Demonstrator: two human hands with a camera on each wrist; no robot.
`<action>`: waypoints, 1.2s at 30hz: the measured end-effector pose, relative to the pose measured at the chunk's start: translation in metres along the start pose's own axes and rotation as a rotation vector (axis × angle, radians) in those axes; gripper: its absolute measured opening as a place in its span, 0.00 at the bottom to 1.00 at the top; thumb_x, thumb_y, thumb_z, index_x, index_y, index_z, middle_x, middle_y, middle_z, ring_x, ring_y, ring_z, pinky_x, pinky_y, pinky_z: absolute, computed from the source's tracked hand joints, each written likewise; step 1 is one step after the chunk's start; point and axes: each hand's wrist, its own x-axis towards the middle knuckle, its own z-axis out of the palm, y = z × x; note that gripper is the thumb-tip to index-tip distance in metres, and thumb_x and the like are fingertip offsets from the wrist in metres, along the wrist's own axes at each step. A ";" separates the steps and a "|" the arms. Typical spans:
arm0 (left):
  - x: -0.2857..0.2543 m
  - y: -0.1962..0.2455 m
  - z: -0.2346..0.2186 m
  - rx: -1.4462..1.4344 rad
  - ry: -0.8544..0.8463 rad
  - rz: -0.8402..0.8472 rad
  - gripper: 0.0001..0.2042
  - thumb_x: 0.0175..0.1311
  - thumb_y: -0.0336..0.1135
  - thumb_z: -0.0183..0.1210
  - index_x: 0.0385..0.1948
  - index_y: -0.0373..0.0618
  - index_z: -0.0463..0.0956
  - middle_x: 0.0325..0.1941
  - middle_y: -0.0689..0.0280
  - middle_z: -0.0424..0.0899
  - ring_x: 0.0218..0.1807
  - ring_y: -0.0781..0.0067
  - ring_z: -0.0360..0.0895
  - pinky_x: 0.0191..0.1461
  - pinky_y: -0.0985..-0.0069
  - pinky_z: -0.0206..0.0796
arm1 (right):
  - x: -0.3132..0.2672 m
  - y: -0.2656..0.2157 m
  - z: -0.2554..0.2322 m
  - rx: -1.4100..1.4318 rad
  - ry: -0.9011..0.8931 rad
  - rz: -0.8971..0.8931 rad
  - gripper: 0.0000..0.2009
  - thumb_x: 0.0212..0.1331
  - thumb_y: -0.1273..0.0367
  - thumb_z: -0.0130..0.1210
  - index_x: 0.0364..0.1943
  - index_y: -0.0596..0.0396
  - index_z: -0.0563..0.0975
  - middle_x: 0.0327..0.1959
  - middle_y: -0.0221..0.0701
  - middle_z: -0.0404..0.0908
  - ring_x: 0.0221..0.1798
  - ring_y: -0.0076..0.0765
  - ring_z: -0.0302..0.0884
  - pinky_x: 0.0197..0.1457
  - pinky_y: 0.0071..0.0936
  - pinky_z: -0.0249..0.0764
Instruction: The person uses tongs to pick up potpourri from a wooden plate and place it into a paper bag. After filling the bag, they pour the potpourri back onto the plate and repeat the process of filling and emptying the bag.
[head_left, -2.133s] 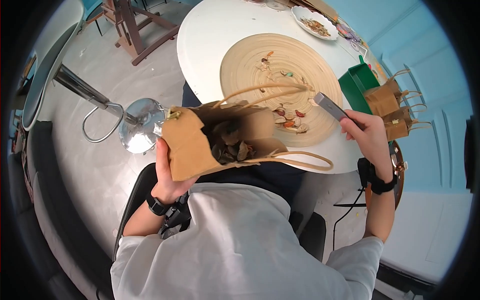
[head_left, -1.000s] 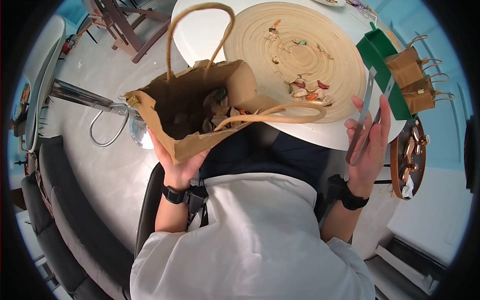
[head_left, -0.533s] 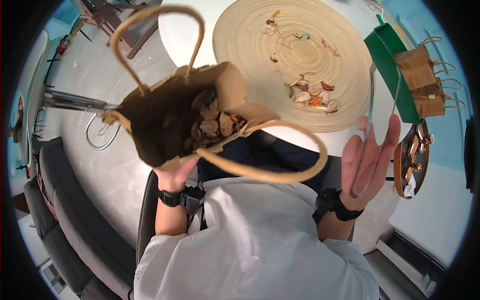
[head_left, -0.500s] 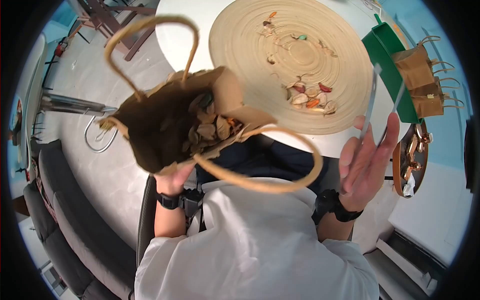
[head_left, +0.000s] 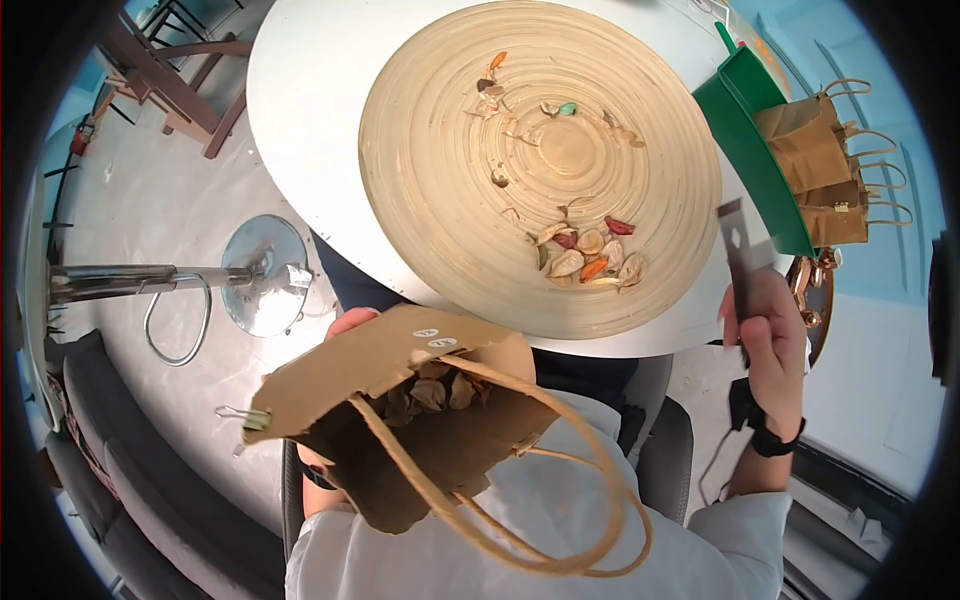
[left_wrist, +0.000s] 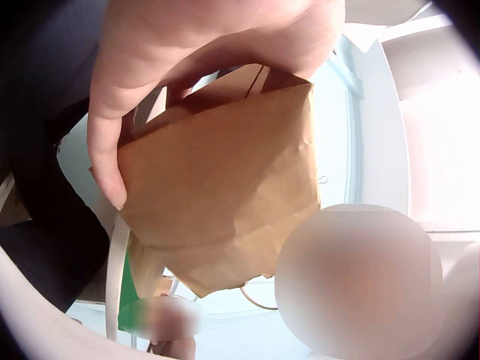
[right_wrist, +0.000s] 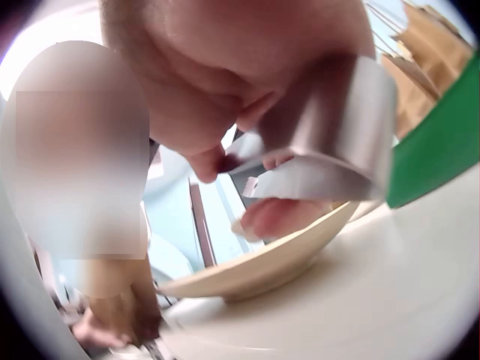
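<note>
A brown paper bag [head_left: 400, 345] with a ragged rim and rope handles leans toward the body in the head view, its mouth facing the chest. Dried petals [head_left: 430, 393] show inside it. A binder clip [head_left: 255, 420] sits on one corner. In the left wrist view my left hand [left_wrist: 217, 45] grips the bag around its base. My right hand [head_left: 772, 325] holds metal tongs [head_left: 735, 245] above the table's right edge, their tips pointing away from me. A round wooden plate [head_left: 430, 220] bears a cluster of potpourri pieces [head_left: 590, 255] and scattered bits.
The plate stands on a white round table [head_left: 300, 120]. A green bin [head_left: 750, 130] and small paper bags [head_left: 805, 140] stand at the right. A chrome stool base [head_left: 265, 275] is on the floor at left.
The bag has come lower and tipped from facing up to facing my body. My right fingers, earlier spread with the tongs along the palm, are now curled around them. The view has shifted.
</note>
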 end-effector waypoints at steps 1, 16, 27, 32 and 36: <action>0.001 0.007 -0.004 0.005 0.003 -0.014 0.44 0.62 0.70 0.46 0.68 0.37 0.58 0.69 0.50 0.66 0.68 0.52 0.66 0.73 0.54 0.57 | -0.001 -0.004 -0.003 -0.276 0.050 0.049 0.30 0.62 0.65 0.62 0.66 0.63 0.64 0.42 0.32 0.79 0.38 0.24 0.76 0.43 0.24 0.74; -0.024 -0.004 0.037 0.174 0.038 -0.130 0.49 0.59 0.74 0.44 0.68 0.34 0.56 0.68 0.50 0.66 0.68 0.56 0.66 0.72 0.59 0.58 | 0.061 -0.059 -0.001 -1.174 -0.326 -0.570 0.24 0.42 0.72 0.67 0.50 0.54 0.77 0.43 0.29 0.80 0.41 0.40 0.74 0.45 0.35 0.70; -0.048 0.016 0.060 0.335 0.060 -0.179 0.52 0.58 0.77 0.42 0.68 0.31 0.55 0.68 0.51 0.67 0.68 0.58 0.67 0.71 0.62 0.59 | 0.065 -0.057 -0.002 -1.135 -0.316 -0.669 0.20 0.42 0.72 0.67 0.44 0.54 0.78 0.36 0.29 0.80 0.36 0.38 0.74 0.40 0.34 0.70; -0.030 0.009 0.083 0.429 0.099 -0.184 0.53 0.57 0.78 0.42 0.68 0.30 0.54 0.68 0.51 0.67 0.68 0.60 0.67 0.71 0.63 0.59 | 0.064 -0.069 -0.003 -1.007 -0.322 -0.622 0.18 0.46 0.71 0.66 0.45 0.56 0.79 0.36 0.32 0.82 0.35 0.41 0.75 0.39 0.34 0.70; -0.031 0.012 0.083 0.381 0.106 -0.190 0.52 0.60 0.76 0.39 0.68 0.29 0.52 0.68 0.50 0.66 0.68 0.60 0.67 0.71 0.64 0.58 | 0.057 -0.088 0.019 -0.869 -0.429 -0.669 0.18 0.51 0.68 0.65 0.46 0.60 0.79 0.37 0.34 0.83 0.34 0.43 0.76 0.38 0.34 0.71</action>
